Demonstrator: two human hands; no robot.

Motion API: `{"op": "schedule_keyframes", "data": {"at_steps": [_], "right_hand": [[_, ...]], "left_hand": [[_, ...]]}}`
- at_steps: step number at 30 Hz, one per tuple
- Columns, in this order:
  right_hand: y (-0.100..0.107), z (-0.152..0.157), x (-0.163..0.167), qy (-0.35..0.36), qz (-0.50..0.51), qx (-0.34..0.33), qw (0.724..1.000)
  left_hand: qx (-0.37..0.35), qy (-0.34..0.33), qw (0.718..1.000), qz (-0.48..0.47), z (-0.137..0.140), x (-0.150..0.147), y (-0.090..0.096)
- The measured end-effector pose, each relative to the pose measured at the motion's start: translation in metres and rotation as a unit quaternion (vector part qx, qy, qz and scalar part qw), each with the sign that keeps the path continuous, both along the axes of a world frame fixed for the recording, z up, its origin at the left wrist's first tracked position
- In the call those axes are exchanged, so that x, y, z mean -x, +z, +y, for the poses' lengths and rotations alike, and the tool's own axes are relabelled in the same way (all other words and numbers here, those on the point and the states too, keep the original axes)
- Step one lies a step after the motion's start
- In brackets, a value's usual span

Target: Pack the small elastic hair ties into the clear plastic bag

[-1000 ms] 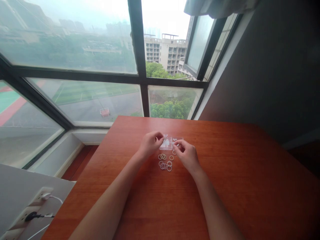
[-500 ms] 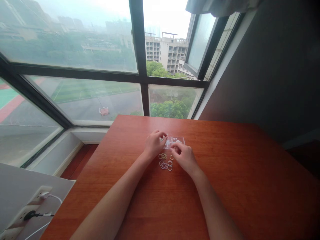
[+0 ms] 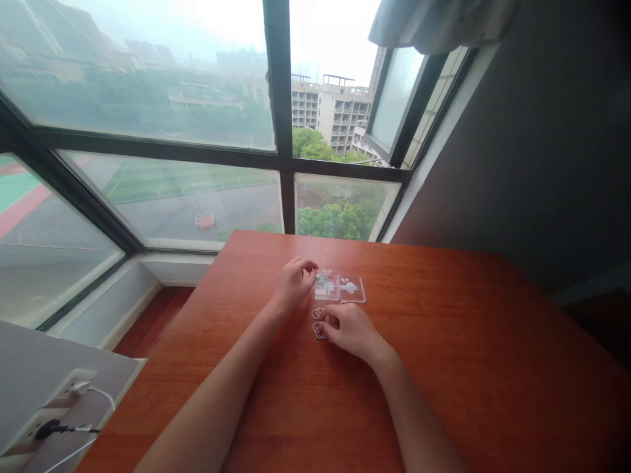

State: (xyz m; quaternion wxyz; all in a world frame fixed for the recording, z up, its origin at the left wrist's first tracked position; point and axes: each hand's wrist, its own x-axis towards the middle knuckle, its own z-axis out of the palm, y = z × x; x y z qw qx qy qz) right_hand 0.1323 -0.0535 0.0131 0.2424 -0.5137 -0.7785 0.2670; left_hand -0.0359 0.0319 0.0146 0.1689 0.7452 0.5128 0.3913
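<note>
No lettering, label, brand, number or sign can be read.

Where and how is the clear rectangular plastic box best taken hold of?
Probably pinch the box by its left wall, from the left: it lies flat, its apparent lid spreads open rightward, and the left hand is beside that wall.
</note>
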Motion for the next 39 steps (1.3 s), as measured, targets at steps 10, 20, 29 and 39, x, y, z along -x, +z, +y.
{"op": "schedule_keyframes", "data": {"at_steps": [10,20,29,39], "right_hand": [[0.001,-0.001,-0.003,0.007,-0.049,-0.003,0.999],[0.000,0.006,-0.006,-0.030,0.026,0.011,0.999],[0.003,0.014,-0.013,-0.150,0.108,-0.039,0.982],[0.000,0.015,-0.014,-0.172,0.118,-0.045,0.977]], "left_hand": [[0.003,-0.013,1.000,0.005,0.000,0.001,-0.001],[0.005,-0.016,1.000,0.007,0.000,0.001,-0.001],[0.019,-0.052,0.998,0.001,-0.004,-0.005,-0.003],[0.029,-0.114,0.993,-0.022,-0.006,-0.010,-0.002]]}}
